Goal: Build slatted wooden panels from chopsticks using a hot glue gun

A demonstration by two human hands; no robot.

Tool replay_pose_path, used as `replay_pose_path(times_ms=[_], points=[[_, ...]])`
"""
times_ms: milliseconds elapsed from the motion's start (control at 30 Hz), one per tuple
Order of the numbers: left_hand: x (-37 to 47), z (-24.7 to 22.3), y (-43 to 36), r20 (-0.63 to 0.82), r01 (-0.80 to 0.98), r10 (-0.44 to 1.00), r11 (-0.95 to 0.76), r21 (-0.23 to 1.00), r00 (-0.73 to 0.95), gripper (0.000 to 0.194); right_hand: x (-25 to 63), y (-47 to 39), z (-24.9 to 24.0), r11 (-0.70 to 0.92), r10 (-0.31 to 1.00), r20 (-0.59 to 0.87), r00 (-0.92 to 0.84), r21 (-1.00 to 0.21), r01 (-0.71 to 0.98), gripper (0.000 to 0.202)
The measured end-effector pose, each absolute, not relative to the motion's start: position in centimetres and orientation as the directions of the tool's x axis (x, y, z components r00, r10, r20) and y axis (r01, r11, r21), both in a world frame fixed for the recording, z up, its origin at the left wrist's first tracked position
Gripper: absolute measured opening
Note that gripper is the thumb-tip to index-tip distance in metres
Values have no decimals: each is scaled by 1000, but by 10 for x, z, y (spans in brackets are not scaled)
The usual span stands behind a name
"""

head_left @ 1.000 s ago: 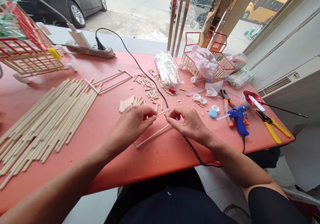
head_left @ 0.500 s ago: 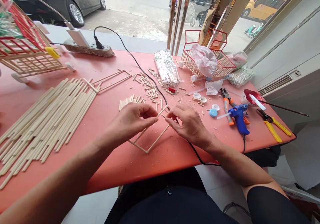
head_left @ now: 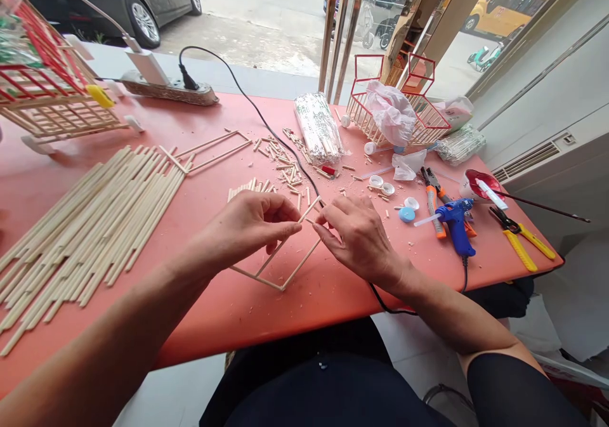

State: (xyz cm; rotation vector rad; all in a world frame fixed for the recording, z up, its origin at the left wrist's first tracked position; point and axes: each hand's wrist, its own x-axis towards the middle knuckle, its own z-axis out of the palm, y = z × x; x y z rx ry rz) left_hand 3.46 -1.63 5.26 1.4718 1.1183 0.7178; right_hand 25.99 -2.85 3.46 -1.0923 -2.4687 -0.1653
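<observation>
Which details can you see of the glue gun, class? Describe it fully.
The glue gun is blue, apparently plastic, and lies on its side on the red table. A pale, translucent glue stick juts from its rear. A dark cord leaves the handle's end. It overlaps the orange-handled pliers in view. Neither the left hand nor the right hand touches it.
</observation>
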Motion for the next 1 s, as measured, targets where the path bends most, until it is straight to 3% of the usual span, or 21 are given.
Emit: replay_pose_path(times_ms=[633, 1000], points=[[34, 56, -18, -134, 254, 915, 36, 967, 381, 18, 257, -31, 38, 652, 682, 469, -561, -43, 757, 21], [36, 59, -19, -133, 292, 937, 34, 956, 324, 20, 259, -31, 43, 657, 698, 474, -537, -126, 743, 20]])
